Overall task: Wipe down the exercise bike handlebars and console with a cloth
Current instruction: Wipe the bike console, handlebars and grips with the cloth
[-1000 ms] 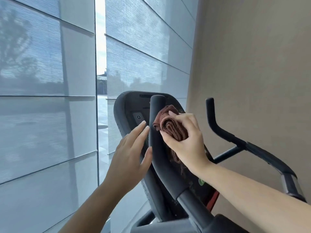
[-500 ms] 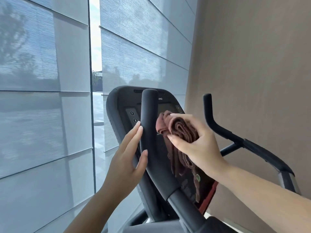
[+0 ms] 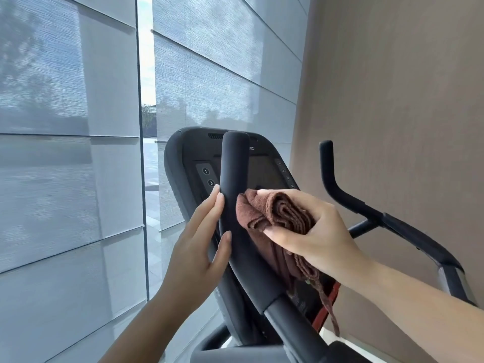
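Note:
The black left handlebar (image 3: 235,179) rises upright in the middle of the view, in front of the dark console (image 3: 264,174) with its screen and numbered buttons. My right hand (image 3: 314,231) is shut on a folded brown cloth (image 3: 275,213), pressed against the handlebar's right side about halfway up; a loose end of the cloth hangs down. My left hand (image 3: 199,247) rests flat against the handlebar's left side, fingers straight, thumb touching the bar. The right handlebar (image 3: 366,205) stands free further right.
Grey window blinds (image 3: 65,179) fill the left and centre, with a narrow gap of bare glass (image 3: 148,127). A beige wall (image 3: 392,100) runs close along the right, just behind the right handlebar. The bike's frame (image 3: 288,323) continues down to the bottom edge.
My right hand has slid the cloth down the handlebar from near its top to about halfway. My left hand has closed in from just apart to lie against the bar.

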